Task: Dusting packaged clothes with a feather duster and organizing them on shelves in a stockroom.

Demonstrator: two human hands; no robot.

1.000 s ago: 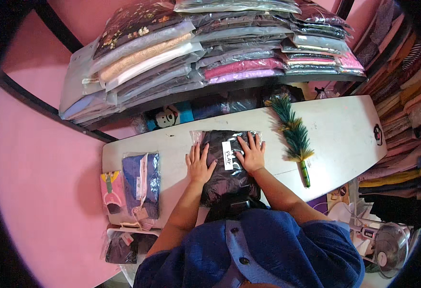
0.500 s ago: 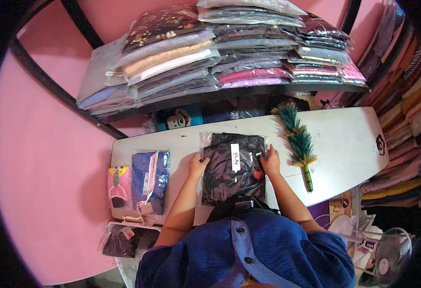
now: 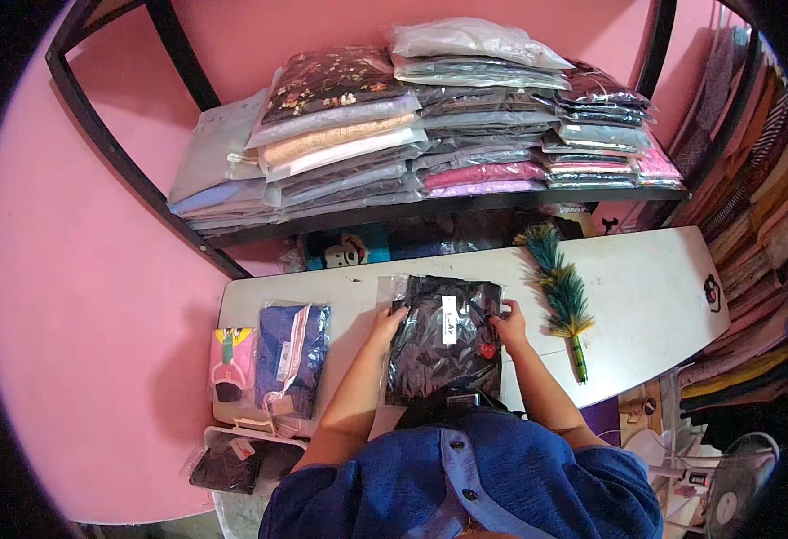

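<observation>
A folded black garment in a clear plastic bag [image 3: 430,373] lies in front of me on the white table, with a white tag and a small red heart on its front. My left hand [image 3: 389,325] pinches the bag's left edge near its upper corner. On the opposite edge, my right hand [image 3: 509,325] is closed over the plastic, fingers curled onto the garment's side. Left of it lies a bagged blue garment [image 3: 277,359] with a pale striped band. Beside that is a pink package [image 3: 232,368] with a cartoon print.
A green feathery duster [image 3: 563,287] lies to the right on the table [image 3: 646,296]. Behind, a black-framed shelf [image 3: 466,205] carries stacks of bagged clothes [image 3: 340,135]. A basket [image 3: 232,427] with a dark bagged item stands at lower left, a fan [image 3: 735,494] at lower right.
The whole view has shifted, so the table and shelf sit lower in the picture. My right hand's fingers have curled in more over the bag's edge; my left hand stays on its side.
</observation>
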